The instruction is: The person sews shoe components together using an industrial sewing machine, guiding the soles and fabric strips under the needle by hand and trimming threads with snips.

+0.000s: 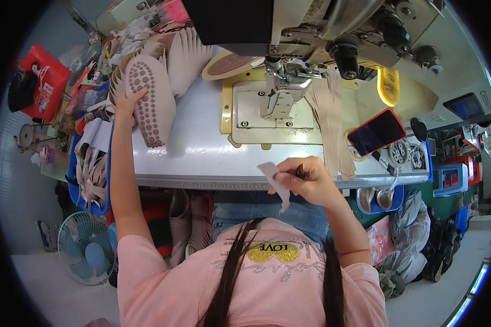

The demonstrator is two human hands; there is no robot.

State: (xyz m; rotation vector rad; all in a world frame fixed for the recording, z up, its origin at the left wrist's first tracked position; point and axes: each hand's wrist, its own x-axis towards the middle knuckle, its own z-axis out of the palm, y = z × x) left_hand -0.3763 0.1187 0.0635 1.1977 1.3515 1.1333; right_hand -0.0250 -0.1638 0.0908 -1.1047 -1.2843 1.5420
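My left hand (129, 103) is closed on the near-left edge of a beige shoe piece (157, 117) covered with round brown dots, its thumb on top. That piece rests against a fanned stack of beige pieces (186, 60) at the table's left. My right hand (306, 179) is raised over the table's front edge, fingers closed on a short pale strip (275, 180) that hangs from the thumb side. A small dark object (300, 172) also sits in its fingers; its kind is hard to make out. Ahead stands a sewing machine (281, 92), its needle area apart from both hands.
Long beige strips (333, 125) hang over the table beside the machine. A phone (376, 132) with a red edge lies right of them. At left is a blue bin (112, 180) of scraps, with a fan (87, 248) below. A brown-and-cream sole (229, 64) lies behind.
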